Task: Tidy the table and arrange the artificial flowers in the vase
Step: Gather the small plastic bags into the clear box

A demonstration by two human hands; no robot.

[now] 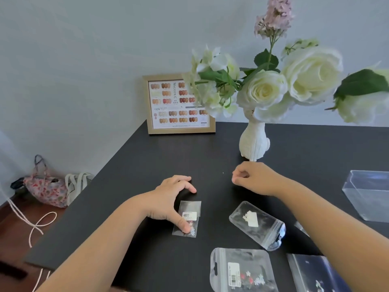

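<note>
A white ribbed vase [253, 142] stands on the black table [147, 157] at the back, filled with white artificial roses [311, 72] and a pink sprig [273, 17]. My left hand [170, 199] rests on the table, fingers spread, its thumb pressing on a small clear packet [189, 216] of tiny charms. My right hand [252, 178] hovers just in front of the vase with fingers curled in; nothing shows in it. A clear zip bag [259, 224] lies to the right of the small packet, and another zip bag [242, 270] lies near the front edge.
A framed nail colour chart [179, 104] leans on the wall at the back. A clear plastic box [368, 194] sits at the right, a dark packet [315, 275] at the front right. Floral and white bags [48, 186] and a cord lie on the floor left.
</note>
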